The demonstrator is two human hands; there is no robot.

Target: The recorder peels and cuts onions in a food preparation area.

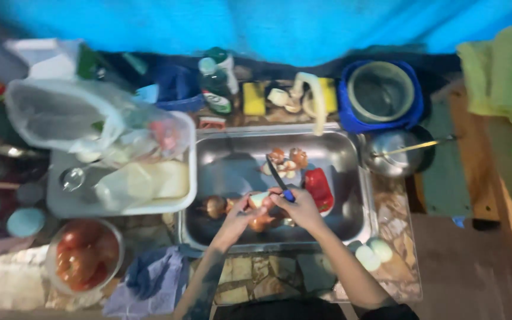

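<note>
A pale onion (260,200) is pinched in the left hand (241,212) over the steel sink (351,178) — peelings are thus caught in the basin. A blue-handled knife (280,179) is gripped by the right hand (296,207), fingers closed on the handle, blade kept angled away from the body; two peeled onions (372,253) are set apart on the counter — clear of the scraps.

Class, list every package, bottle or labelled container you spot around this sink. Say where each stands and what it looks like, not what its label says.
Green bottle: behind the sink's back left corner, upright, dark green with a pale cap and a white-and-red label.
Clear plastic bags: left of the sink, piled over a white tray, crumpled and see-through.
Blue tub: behind the sink's right corner, rounded, holding a grey bowl.
No signs or screens show.
</note>
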